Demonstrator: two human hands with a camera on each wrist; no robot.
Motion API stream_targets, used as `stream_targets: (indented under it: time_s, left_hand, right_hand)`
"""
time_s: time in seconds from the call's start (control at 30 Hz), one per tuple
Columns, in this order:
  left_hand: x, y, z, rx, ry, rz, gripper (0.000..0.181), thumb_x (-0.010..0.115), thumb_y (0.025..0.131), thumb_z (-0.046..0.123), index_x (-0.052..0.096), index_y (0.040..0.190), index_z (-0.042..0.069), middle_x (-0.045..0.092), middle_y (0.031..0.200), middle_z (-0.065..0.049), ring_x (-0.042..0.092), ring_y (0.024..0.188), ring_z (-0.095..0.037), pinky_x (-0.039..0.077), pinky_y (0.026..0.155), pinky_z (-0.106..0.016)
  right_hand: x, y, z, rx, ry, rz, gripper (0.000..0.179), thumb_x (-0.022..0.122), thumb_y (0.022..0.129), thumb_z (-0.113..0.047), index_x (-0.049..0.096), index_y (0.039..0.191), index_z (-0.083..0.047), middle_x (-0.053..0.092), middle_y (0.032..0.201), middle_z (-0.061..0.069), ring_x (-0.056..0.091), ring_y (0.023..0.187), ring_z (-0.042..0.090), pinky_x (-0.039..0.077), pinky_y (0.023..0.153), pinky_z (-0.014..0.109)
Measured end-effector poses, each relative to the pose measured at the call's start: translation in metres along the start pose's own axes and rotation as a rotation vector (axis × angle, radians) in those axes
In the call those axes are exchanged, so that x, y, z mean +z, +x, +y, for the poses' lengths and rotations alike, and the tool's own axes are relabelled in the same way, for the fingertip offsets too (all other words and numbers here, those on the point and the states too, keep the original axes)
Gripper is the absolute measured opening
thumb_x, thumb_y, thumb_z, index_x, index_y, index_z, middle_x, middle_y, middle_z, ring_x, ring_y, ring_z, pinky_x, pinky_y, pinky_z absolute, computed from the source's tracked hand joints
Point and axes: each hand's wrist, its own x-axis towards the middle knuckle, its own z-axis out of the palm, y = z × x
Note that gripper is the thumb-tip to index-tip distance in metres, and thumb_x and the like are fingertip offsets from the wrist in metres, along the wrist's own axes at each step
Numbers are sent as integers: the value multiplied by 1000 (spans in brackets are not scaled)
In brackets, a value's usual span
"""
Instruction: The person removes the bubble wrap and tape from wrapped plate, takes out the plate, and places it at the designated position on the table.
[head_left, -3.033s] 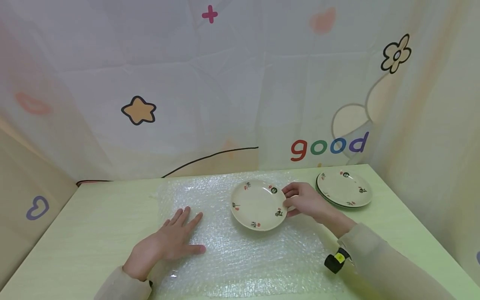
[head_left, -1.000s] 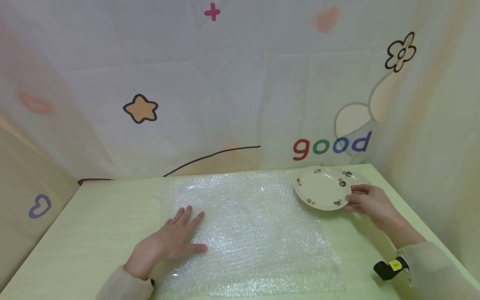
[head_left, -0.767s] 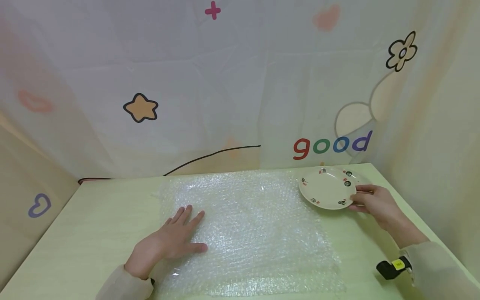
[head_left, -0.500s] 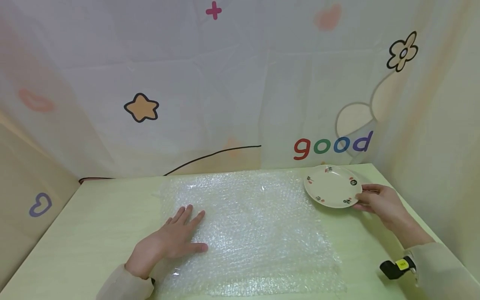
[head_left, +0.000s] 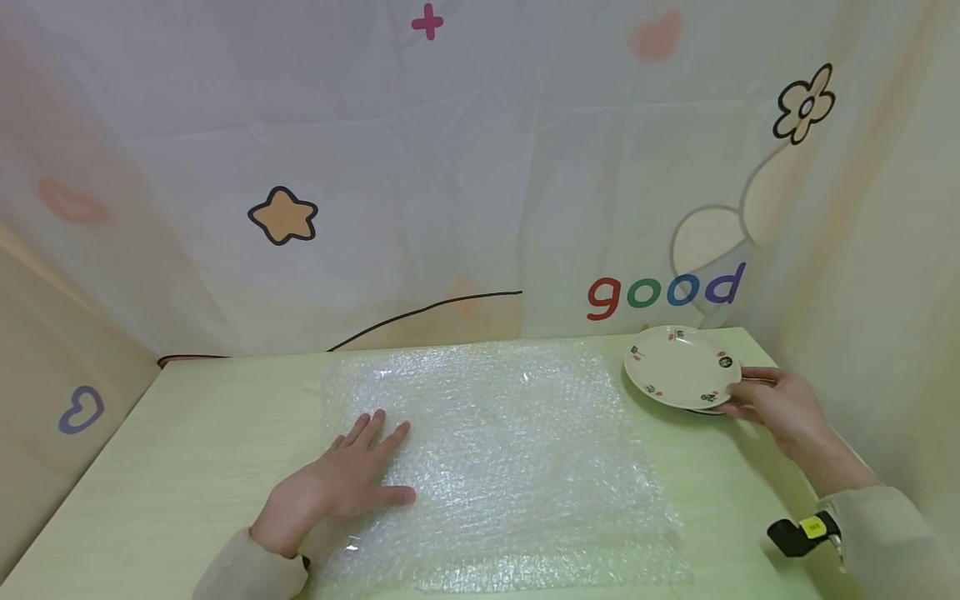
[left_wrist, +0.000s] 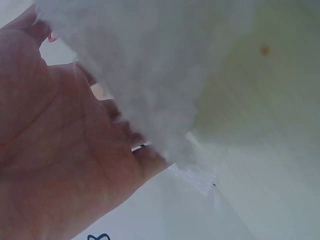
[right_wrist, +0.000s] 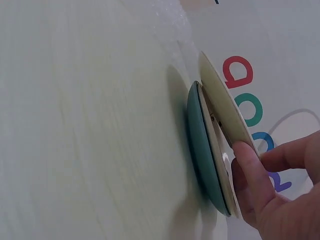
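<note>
A round cream plate with small red and black prints on its rim is at the back right of the table. My right hand pinches its right edge between thumb and fingers. In the right wrist view this plate slants over another plate with a teal underside; a gap shows between them toward the hand. From the head view the lower plate is mostly hidden. Fingers spread, my left hand rests on the left part of a clear bubble wrap sheet.
The sheet lies over the middle of the pale green table. Behind stands a printed curtain, and more curtain closes both sides. A black device with a yellow label sits at the right wrist.
My right hand has carried the plate from over the bubble wrap rightward to above the other plates, still moving right in the last half second. The left hand stays put.
</note>
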Motion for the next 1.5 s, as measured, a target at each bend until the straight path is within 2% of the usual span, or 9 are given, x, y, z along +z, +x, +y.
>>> stream_targets:
  time_s: [0.17, 0.47, 0.87, 1.07, 1.2, 1.5]
  left_hand:
    - [0, 0, 0, -2, 9, 2, 94, 69, 94, 53, 27, 162, 5, 8, 165, -32, 5, 152, -51, 16, 116, -71]
    - [1, 0, -1, 5, 4, -2, 94, 69, 94, 54, 26, 162, 5, 7, 165, -32, 4, 151, -52, 15, 116, -70]
    - [2, 0, -3, 14, 5, 7, 92, 69, 95, 52, 28, 162, 4, 8, 165, -33, 5, 151, -52, 17, 115, -71]
    - [1, -1, -2, 13, 12, 8, 92, 69, 95, 52, 28, 162, 4, 8, 165, -33, 6, 151, -52, 18, 114, -72]
    - [0, 0, -2, 13, 5, 4, 93, 69, 95, 53, 27, 162, 4, 8, 165, -33, 5, 151, -52, 17, 114, -72]
    - [-1, -1, -1, 4, -1, -5, 92, 68, 95, 53, 27, 162, 5, 7, 166, -32, 4, 152, -51, 17, 116, -70]
  right_hand:
    - [-3, -1, 0, -4, 17, 37, 64, 52, 102, 1, 14, 145, 29, 59, 102, 10, 71, 77, 6, 59, 76, 25]
    - [-8, -2, 1, -10, 8, 78, 63, 54, 102, 1, 18, 146, 28, 61, 92, -6, 71, 75, 5, 60, 75, 25]
    - [-14, -3, 3, 30, -123, 137, 59, 51, 106, -5, 23, 147, 26, 55, 117, 21, 67, 75, 2, 60, 77, 26]
    - [-16, -3, 6, 34, -137, 144, 59, 51, 105, -4, 23, 147, 26, 54, 115, 21, 68, 74, 2, 60, 77, 27]
    - [-16, -2, 7, 28, -157, 145, 58, 51, 105, -4, 23, 146, 27, 52, 119, 26, 67, 73, 1, 60, 77, 27]
    - [-18, 0, 11, 21, -243, 138, 56, 52, 105, -5, 28, 142, 30, 54, 120, 31, 66, 72, 0, 60, 73, 25]
